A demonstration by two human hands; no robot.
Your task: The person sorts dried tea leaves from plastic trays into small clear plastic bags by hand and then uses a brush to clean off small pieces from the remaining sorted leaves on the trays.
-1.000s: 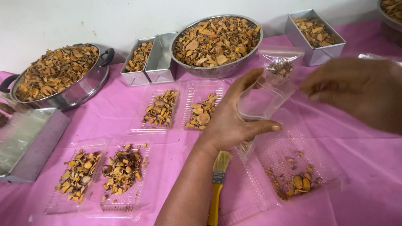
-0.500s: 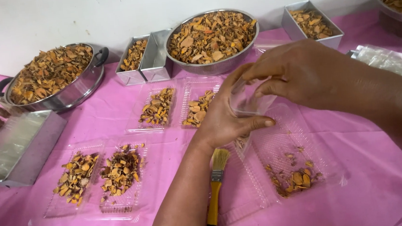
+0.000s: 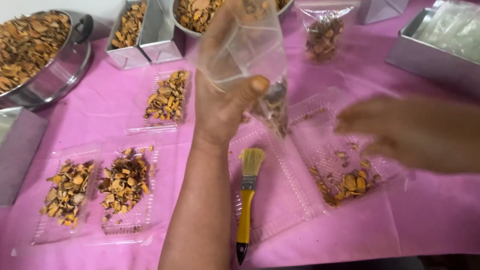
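Pink cloth [image 3: 107,111] covers the table. Three clear trays [image 3: 124,190] are filled; one tray [image 3: 345,166] holds only a few orange-brown chips. Left hand [image 3: 223,105] grips an upright plastic bag [image 3: 247,48], little inside. Right hand [image 3: 417,132], blurred and open, hovers above that tray.

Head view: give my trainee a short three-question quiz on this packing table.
1. True or false: the left hand holds up a clear plastic bag.
2. What lies on the pink tablecloth below that hand? A) yellow-handled bristle brush B) spoon C) scissors
3. Fill in: the blurred right hand is above an open clear plastic clamshell tray holding a few dried orange ____.

Key: 1 true; 2 A; 3 chips.
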